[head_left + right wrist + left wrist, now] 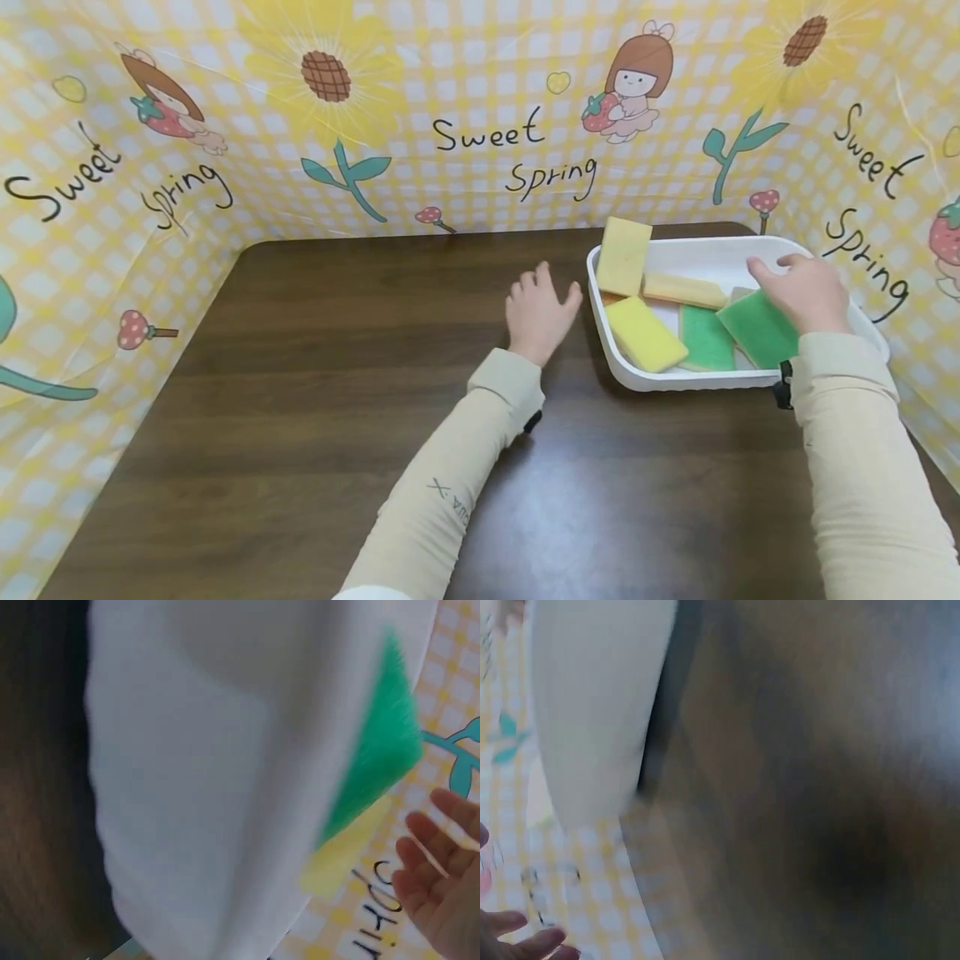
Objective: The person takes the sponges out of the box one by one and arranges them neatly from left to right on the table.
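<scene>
The left hand point(537, 317) was over the brown table point(360, 367), its fingers spread and holding nothing, with the white tray point(630, 381) just to its right. The right hand point(813, 296) hung over the tray, fingers loosely bent, apart and pinching nothing; a tilted green sponge point(761, 333) lay below it, toward the left hand. A clean pickup probably called for thumb and fingers on opposite edges, pinched lightly, since foam likely squashed easily. The left hand seemed best placed to steady the tray wall beside it.
</scene>
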Available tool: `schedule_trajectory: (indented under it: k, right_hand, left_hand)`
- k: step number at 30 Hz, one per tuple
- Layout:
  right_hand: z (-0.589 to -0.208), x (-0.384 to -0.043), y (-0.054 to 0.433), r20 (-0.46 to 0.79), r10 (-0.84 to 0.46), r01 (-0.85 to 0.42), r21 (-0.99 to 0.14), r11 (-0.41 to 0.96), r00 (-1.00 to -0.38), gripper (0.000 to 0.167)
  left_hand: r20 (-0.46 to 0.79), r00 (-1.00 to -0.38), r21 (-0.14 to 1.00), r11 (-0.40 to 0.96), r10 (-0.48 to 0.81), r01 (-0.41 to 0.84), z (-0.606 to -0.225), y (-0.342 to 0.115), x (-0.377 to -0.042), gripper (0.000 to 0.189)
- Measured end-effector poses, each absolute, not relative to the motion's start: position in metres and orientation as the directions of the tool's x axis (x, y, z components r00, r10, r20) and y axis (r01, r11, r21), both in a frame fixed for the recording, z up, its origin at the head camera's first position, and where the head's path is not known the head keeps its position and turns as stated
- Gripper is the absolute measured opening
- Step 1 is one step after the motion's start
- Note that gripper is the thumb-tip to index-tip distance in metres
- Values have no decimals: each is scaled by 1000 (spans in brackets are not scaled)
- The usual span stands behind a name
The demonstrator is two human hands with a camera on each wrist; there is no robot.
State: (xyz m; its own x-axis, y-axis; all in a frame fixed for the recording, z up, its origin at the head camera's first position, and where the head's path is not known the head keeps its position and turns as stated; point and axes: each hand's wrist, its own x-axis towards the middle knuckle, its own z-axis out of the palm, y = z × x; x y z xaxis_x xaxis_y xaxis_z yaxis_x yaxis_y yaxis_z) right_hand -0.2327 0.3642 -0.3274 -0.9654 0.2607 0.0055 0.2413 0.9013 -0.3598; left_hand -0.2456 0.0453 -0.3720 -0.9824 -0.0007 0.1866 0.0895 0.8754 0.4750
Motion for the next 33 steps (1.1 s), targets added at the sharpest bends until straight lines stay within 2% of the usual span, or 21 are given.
schedule_trajectory:
  k: [4, 9, 15, 21, 25, 30, 33]
  right_hand:
    - [-336, -226, 380, 8, 318, 296, -350, 889, -948, 73]
    - [-345, -219, 393, 1, 393, 356, -424, 833, -919, 56]
    - [-354, -214, 400, -26, 489, 450, -435, 780, -872, 51]
    - [-361, -213, 403, -27, 498, 461, -424, 779, -867, 54]
    - [-367, -212, 404, 33, 487, 435, -404, 805, -873, 49]
    - [-373, -211, 406, 187, 479, 376, -406, 833, -858, 43]
    - [-373, -210, 408, 200, 470, 370, -389, 843, -860, 44]
  left_hand:
    - [159, -986, 462, 878, 51, 120, -378, 70, -232, 52]
    - [125, -992, 560, 823, 22, 89, -382, 92, -221, 52]
    - [47, -999, 598, 801, 17, 42, -388, 105, -212, 52]
    - [24, -1000, 589, 808, 13, 25, -390, 107, -212, 50]
    - [36, -999, 568, 822, 24, 40, -389, 109, -213, 50]
    - [17, -1000, 558, 830, 26, 31, -388, 111, -213, 51]
    - [0, -1000, 561, 827, 23, 19, -387, 110, -213, 52]
